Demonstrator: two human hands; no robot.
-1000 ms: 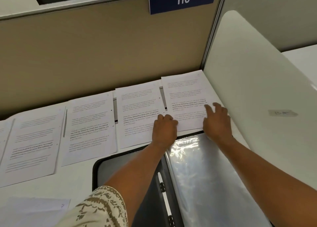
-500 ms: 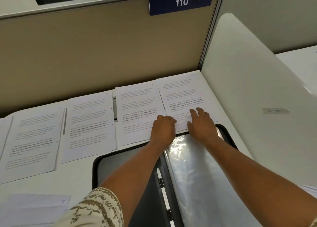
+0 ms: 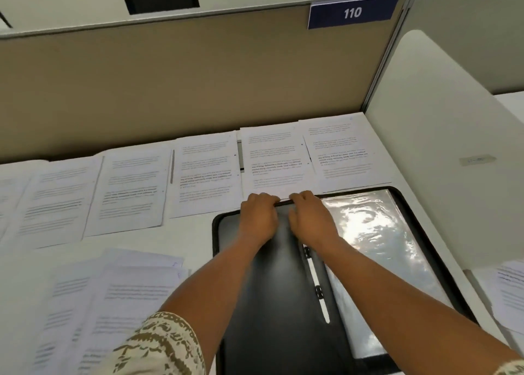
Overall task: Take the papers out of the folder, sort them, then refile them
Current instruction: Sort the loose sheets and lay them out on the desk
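**Folder lies open while both hands take one sheet**

Folder [image 3: 272, 303] is the landmark. At its far edge, left hand [image 3: 259, 218] and right hand [image 3: 310, 218] each have a curled grip on a sheet's [image 3: 273, 159] near edge, probably lifting it for sorting. Further papers [image 3: 204, 176] are spread in a row left of it on the tabletop [image 3: 192, 235], readable.

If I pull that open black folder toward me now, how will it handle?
The folder lies open and flat, so it should slide without tipping. Its glossy plastic sleeves look floppy and slippery and may shift. Its far edge touches the paper sheets, which look light and could drag along.
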